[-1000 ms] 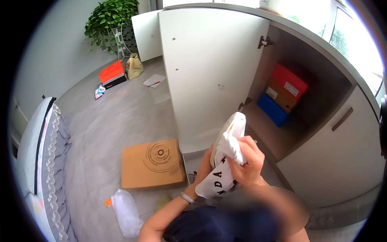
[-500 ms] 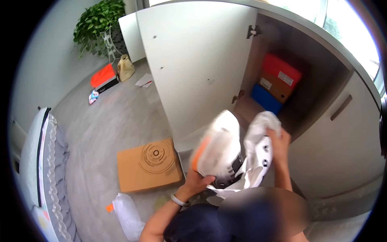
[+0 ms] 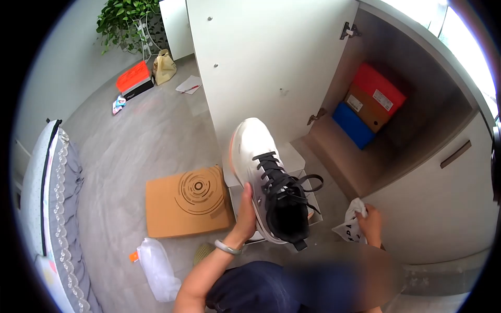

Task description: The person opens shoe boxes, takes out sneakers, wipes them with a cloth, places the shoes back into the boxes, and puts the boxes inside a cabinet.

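Observation:
In the middle of the head view, my left hand (image 3: 245,218) is closed around the side of a white sneaker (image 3: 254,143) with black laces and a black collar. The shoe's toe points up toward the cabinet door and its opening faces me. Beneath it, partly hidden, is an open white shoebox (image 3: 314,208). Low on the right, my right hand (image 3: 370,225) grips a crumpled white shoe bag (image 3: 350,227) with black lettering, apart from the shoe.
A cabinet door (image 3: 266,68) stands open; inside the cabinet are stacked shoeboxes (image 3: 377,96). On the floor lie a brown cardboard box (image 3: 182,216), a white plastic bag (image 3: 157,271) and, farther off, an orange-lidded box (image 3: 133,78). A bed edge (image 3: 62,208) is at left.
The white bag has come off the sneaker. My right hand has moved down with the bag bunched in it, and the whole shoe is now exposed in my left hand.

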`<action>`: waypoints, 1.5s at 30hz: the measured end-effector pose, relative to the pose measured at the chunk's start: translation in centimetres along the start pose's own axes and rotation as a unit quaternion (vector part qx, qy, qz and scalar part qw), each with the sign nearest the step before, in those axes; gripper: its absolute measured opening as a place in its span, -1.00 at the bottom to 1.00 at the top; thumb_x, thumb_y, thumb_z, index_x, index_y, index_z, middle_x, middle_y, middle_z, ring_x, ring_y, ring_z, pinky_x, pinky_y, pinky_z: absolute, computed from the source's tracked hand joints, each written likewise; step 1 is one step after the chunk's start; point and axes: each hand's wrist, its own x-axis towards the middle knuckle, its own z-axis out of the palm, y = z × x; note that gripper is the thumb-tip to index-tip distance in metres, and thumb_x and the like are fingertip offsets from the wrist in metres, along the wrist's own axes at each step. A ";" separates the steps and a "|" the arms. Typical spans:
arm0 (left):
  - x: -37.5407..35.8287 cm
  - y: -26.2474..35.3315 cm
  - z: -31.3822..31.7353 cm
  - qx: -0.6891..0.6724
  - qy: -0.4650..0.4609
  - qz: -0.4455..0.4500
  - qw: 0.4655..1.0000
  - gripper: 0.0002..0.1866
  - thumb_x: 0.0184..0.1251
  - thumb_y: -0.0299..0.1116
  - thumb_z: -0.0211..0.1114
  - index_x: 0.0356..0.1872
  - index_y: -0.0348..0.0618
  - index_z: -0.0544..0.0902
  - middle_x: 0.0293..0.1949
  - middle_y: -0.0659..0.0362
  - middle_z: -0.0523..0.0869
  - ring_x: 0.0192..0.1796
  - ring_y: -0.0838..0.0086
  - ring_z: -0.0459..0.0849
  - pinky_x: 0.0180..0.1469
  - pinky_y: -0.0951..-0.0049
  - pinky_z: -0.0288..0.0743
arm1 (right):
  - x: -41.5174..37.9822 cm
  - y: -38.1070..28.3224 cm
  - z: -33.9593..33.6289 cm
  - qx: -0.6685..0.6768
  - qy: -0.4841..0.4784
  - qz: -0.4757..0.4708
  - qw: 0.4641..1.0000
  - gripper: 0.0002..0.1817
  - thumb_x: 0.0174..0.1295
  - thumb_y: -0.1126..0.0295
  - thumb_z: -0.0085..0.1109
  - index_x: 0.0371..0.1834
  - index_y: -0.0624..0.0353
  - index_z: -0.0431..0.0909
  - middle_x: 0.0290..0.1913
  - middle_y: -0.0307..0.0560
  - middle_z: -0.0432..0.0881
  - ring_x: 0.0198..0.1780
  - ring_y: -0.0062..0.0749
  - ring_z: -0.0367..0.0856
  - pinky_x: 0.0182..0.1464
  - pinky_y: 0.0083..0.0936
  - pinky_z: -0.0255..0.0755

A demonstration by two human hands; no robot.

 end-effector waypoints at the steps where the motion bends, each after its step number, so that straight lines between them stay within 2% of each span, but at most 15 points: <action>1: -0.1 0.3 0.4 0.022 -0.004 -0.003 1.000 -0.25 0.54 0.25 -0.27 0.39 -0.24 0.28 0.24 0.07 0.53 0.23 0.39 0.56 0.32 0.34 0.42 | -0.3 -0.2 0.7 -0.013 -0.050 0.015 0.999 -0.60 0.01 0.31 0.39 -0.09 0.30 0.65 -0.15 0.22 0.69 -0.09 0.16 0.65 -0.06 -0.19 0.50; 6: 0.2 0.0 -0.1 0.063 -0.021 0.001 0.998 -0.26 0.54 0.23 -0.19 0.38 -0.26 0.28 0.23 0.06 0.54 0.24 0.41 0.54 0.31 0.35 0.41 | -0.1 -4.1 1.1 -0.016 -0.127 -0.034 0.991 -0.59 0.03 0.30 0.40 -0.03 0.21 0.65 -0.06 0.14 0.68 0.01 -0.02 0.64 0.02 -0.27 0.50; 8: 0.3 -0.4 -0.5 0.089 -0.010 0.011 0.996 -0.28 0.54 0.21 -0.15 0.36 -0.28 0.29 0.21 0.05 0.55 0.22 0.41 0.55 0.30 0.36 0.43 | 0.6 -7.8 0.1 0.179 -0.177 -0.042 0.967 -0.59 0.10 0.29 0.38 0.03 0.18 0.64 -0.07 0.09 0.68 -0.01 -0.17 0.65 0.04 -0.35 0.49; 13: 0.8 -2.7 -2.1 0.156 0.026 0.086 0.984 -0.39 0.55 0.06 0.02 0.29 -0.31 0.37 0.14 0.14 0.54 0.20 0.46 0.45 0.28 0.40 0.30 | -0.1 -14.8 0.4 0.293 -0.349 -0.141 0.879 -0.37 0.15 0.29 0.41 0.28 0.25 0.44 0.17 -0.02 0.57 0.09 -0.34 0.58 0.17 -0.35 0.44; 15: 0.8 -2.5 -1.6 0.145 0.037 0.127 0.981 -0.38 0.54 0.08 0.02 0.29 -0.30 0.38 0.16 0.13 0.54 0.22 0.45 0.45 0.28 0.40 0.30 | -0.7 -16.0 2.3 0.426 -0.508 -0.043 0.747 -0.30 0.16 0.29 0.41 0.35 0.26 0.35 0.28 -0.02 0.49 0.20 -0.27 0.53 0.28 -0.34 0.37; 16: 0.8 -2.3 -1.5 0.124 0.014 0.124 0.984 -0.37 0.54 0.09 0.02 0.30 -0.30 0.37 0.19 0.13 0.53 0.23 0.45 0.45 0.29 0.40 0.30 | -0.8 -15.5 3.4 0.426 -0.510 -0.043 0.746 -0.30 0.16 0.29 0.41 0.35 0.26 0.35 0.28 -0.02 0.49 0.20 -0.27 0.53 0.28 -0.34 0.37; 18: 0.8 -2.6 -2.0 0.101 -0.007 0.121 0.987 -0.36 0.54 0.09 0.02 0.31 -0.29 0.36 0.21 0.12 0.51 0.25 0.44 0.44 0.31 0.40 0.29 | -1.4 -14.0 5.9 0.649 -0.506 0.180 0.539 -0.32 0.22 0.38 0.31 0.41 0.12 0.27 0.26 -0.13 0.50 0.29 -0.32 0.46 0.34 -0.31 0.34; 20: 0.7 -3.7 -3.4 0.075 -0.077 0.018 0.994 -0.27 0.51 0.17 -0.03 0.42 -0.23 0.20 0.27 0.08 0.49 0.26 0.39 0.50 0.31 0.34 0.39 | -2.3 -12.7 6.5 0.668 -0.492 0.207 0.519 -0.35 0.24 0.42 0.26 0.41 0.15 0.26 0.30 -0.09 0.47 0.29 -0.32 0.47 0.36 -0.32 0.33; 24: 1.2 -1.7 -1.0 0.205 -0.068 0.016 0.976 -0.23 0.50 0.23 -0.08 0.49 -0.15 0.12 0.35 0.05 0.40 0.35 0.32 0.41 0.37 0.27 0.28 | -2.0 -12.4 6.3 0.648 -0.427 0.128 0.618 -0.25 0.13 0.48 0.28 0.45 0.14 0.24 0.30 -0.11 0.46 0.29 -0.34 0.46 0.37 -0.33 0.31; 27: 2.0 0.8 -1.0 0.264 0.000 0.150 0.953 -0.21 0.50 0.26 -0.11 0.54 -0.05 0.04 0.42 0.03 0.29 0.42 0.25 0.29 0.40 0.20 0.21 | 0.0 -11.8 5.5 0.667 -0.306 0.056 0.677 -0.15 -0.04 0.61 0.30 0.45 0.14 0.27 0.27 -0.14 0.45 0.30 -0.34 0.44 0.37 -0.37 0.27; 29: 1.8 2.3 -2.0 0.242 0.033 0.122 0.962 -0.19 0.50 0.26 -0.11 0.57 0.01 -0.02 0.48 0.00 0.19 0.46 0.20 0.22 0.41 0.14 0.16 | 1.5 -11.0 5.4 0.490 -0.139 -0.097 0.855 -0.09 -0.20 0.66 0.33 0.41 0.06 0.37 0.30 -0.07 0.38 0.34 -0.26 0.38 0.37 -0.39 0.25; 32: 1.9 2.0 -3.1 0.247 0.066 0.123 0.959 -0.22 0.50 0.24 -0.10 0.57 0.05 0.00 0.49 0.00 0.17 0.45 0.20 0.23 0.41 0.12 0.16 | 2.3 -11.3 4.2 0.324 -0.092 -0.172 0.926 -0.02 -0.34 0.68 0.38 0.38 -0.03 0.42 0.34 0.00 0.30 0.36 -0.15 0.31 0.37 -0.36 0.24; 37: 2.4 -0.2 -6.3 0.308 0.063 0.048 0.948 -0.32 0.48 0.05 0.11 0.48 -0.06 0.24 0.41 -0.06 0.33 0.44 0.25 0.29 0.39 0.29 0.20 | 4.5 -12.3 5.0 0.191 -0.088 -0.295 0.932 -0.11 -0.31 0.62 0.40 0.30 -0.08 0.50 0.31 0.05 0.35 0.32 0.04 0.34 0.35 -0.22 0.26; 42: 1.6 -1.6 -7.2 0.603 0.060 0.001 0.796 -0.36 0.35 -0.01 0.26 0.27 -0.27 0.42 0.20 -0.19 0.52 0.23 -0.03 0.53 0.23 0.17 0.42 | 5.8 -11.7 8.9 0.149 -0.157 -0.336 0.917 -0.09 -0.30 0.65 0.35 0.31 -0.16 0.47 0.35 0.03 0.31 0.30 0.09 0.34 0.32 -0.14 0.29; 45: 1.7 -1.6 -7.6 0.621 0.055 -0.026 0.781 -0.37 0.34 0.01 0.26 0.25 -0.26 0.45 0.18 -0.17 0.55 0.20 -0.07 0.54 0.20 0.11 0.43 | 6.1 -11.2 11.4 0.151 -0.160 -0.335 0.916 -0.08 -0.31 0.66 0.35 0.31 -0.17 0.45 0.36 0.02 0.29 0.31 0.12 0.34 0.31 -0.13 0.30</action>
